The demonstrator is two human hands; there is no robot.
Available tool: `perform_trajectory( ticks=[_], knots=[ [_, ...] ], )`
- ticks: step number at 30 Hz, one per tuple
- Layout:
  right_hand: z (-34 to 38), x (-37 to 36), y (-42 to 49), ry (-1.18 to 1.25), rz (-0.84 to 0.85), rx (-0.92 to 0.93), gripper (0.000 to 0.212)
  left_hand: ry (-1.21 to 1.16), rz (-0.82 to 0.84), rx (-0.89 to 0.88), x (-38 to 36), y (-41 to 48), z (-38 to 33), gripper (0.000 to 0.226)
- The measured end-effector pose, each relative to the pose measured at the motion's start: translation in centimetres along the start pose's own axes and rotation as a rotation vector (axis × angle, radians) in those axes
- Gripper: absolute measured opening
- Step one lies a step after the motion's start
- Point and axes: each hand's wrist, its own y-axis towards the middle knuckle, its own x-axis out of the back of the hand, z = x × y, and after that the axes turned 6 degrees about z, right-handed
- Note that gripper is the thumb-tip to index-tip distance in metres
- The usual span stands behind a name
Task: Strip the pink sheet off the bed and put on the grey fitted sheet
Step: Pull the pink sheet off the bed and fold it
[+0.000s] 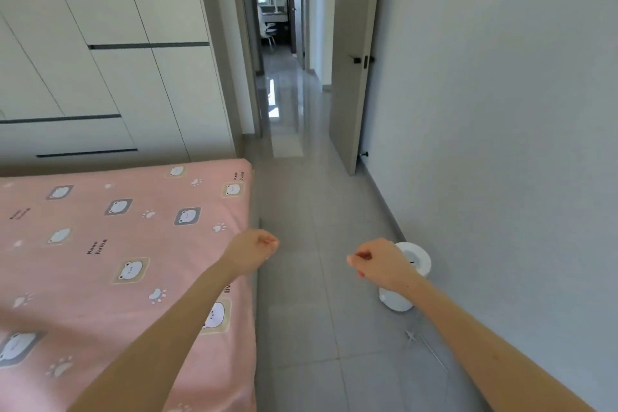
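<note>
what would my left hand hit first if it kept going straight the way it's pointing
Nothing close: the left hand points ahead and right over bare floor beside the pink sheet. The open door looks first in that line, though depth is unclear.

At left, the pink fabric sheet [100,244] carries white bear faces in grey and beige squares, white paw prints and dark lettering. Pale grey floor tiles [301,211] fill the centre; the cream wardrobe panels [100,10] at upper left have dark grey strips.
</note>
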Motion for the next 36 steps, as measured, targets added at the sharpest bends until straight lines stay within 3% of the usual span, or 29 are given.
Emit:
perform_trajectory(
  ticks=[15,23,36],
  knots=[
    [1.6,7.8,46.8,-0.076,0.254,0.209,0.046,-0.213,-0.263,0.269,13.2,34.6,3.9,0.017],
    [4.8,5.9,68.9,-0.032,0.432,0.2,0.036,-0.303,-0.357,0.467,19.2,49.0,10.1,0.016],
    [8.0,-2.3,99.5,0.312,0.539,-0.274,0.033,-0.059,-0.107,0.566,29.7,81.4,26.1,0.022]
  ],
)
